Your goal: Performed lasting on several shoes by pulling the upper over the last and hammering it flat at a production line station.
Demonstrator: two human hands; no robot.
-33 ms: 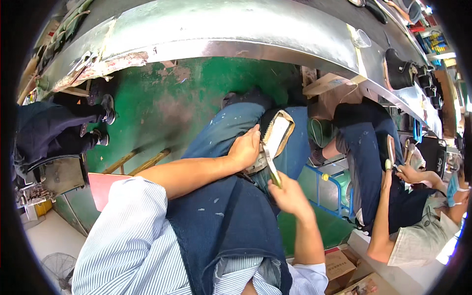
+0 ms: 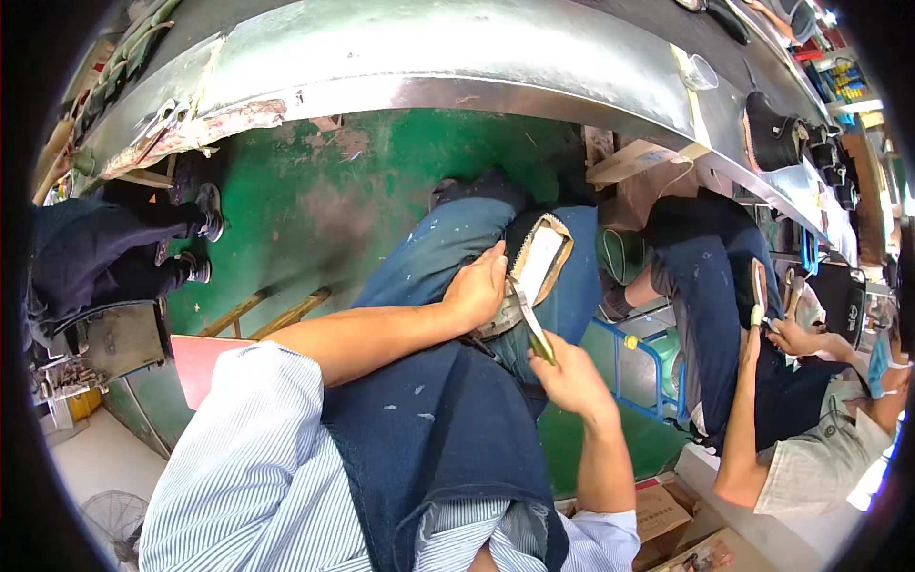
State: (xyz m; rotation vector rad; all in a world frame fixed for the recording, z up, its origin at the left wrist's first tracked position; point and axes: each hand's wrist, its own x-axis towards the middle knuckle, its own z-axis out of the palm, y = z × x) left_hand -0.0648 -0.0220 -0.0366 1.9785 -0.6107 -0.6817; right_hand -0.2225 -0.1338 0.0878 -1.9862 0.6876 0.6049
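**Seated worker, shoe upper and hand tool at the conveyor line**

Green workshop floor [image 2: 381,181], scuffed and stained, lies below a long curved metal conveyor table [image 2: 429,57] that spans the top of the view.

Item 1: shoe upper [image 2: 538,257], dark outside with a pale insole face and tan edge, resting on the person's lap over a dark blue apron [image 2: 429,419], below the conveyor table's near edge.

Item 2: left hand [image 2: 477,286], fingers closed over the near end of the shoe upper, pressing it against the knee.

Item 3: right hand [image 2: 567,377], closed around the yellowish handle of a hand tool [image 2: 529,324]; its metal blade runs up to touch the shoe upper beside the left hand's fingertips.

Item 4: blue wire rack [image 2: 648,377], on the floor right of the shoe upper.

Item 5: 1 co-worker [image 2: 810,448], seated right of the rack, holding a slim object; its kind cannot be told.

Item 6: another person's legs [image 2: 105,257], far left of the shoe upper.

Item 7: dark shoes [image 2: 772,133] standing on the conveyor table, upper right.
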